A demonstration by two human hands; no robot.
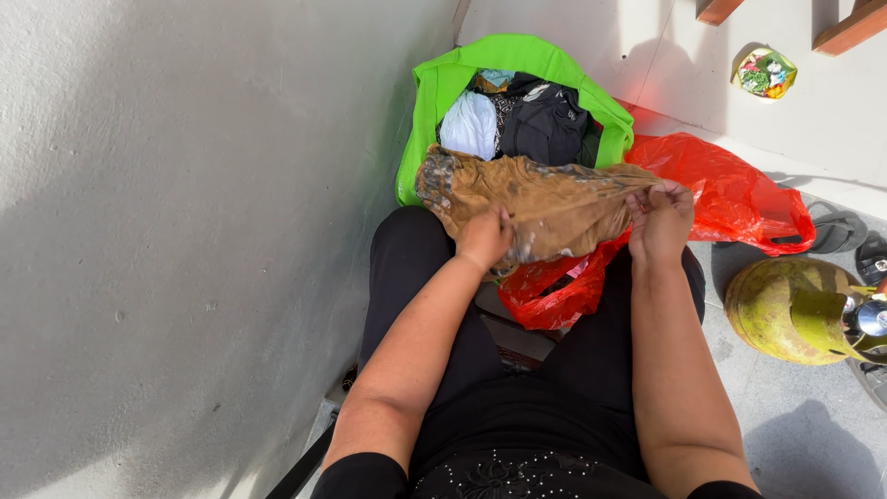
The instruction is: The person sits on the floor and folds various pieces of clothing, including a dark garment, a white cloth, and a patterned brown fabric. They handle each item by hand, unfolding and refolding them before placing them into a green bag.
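A person sits and looks down at their lap. Both hands hold a brown cloth with grey patches (545, 199). The left hand (484, 237) is closed in a fist on the near edge of the cloth. The right hand (659, 220) pinches the cloth's right end with bent fingers (647, 196), so its grip is pressed tight on the fabric. The cloth is pulled flat between the two hands. It lies over the knees and over the front edge of a bright green fabric bag (517, 54).

Inside the green bag are more clothes, a white one (469, 125) and dark ones (545, 125). A crinkly red plastic bag (730, 189) sits under and beside the right hand, partly on the lap. On the floor at the right is a round green gas tank (785, 310). Near it lie dark sandals (836, 231). A small woven basket with bright bits (763, 72) sits farther back.

What could go wrong? The cloth looks thin and is stretched tight, so a hard pull might tear it. If one hand lets go, the cloth could slide down to the floor. The red bag is slippery and could slip off the lap too.
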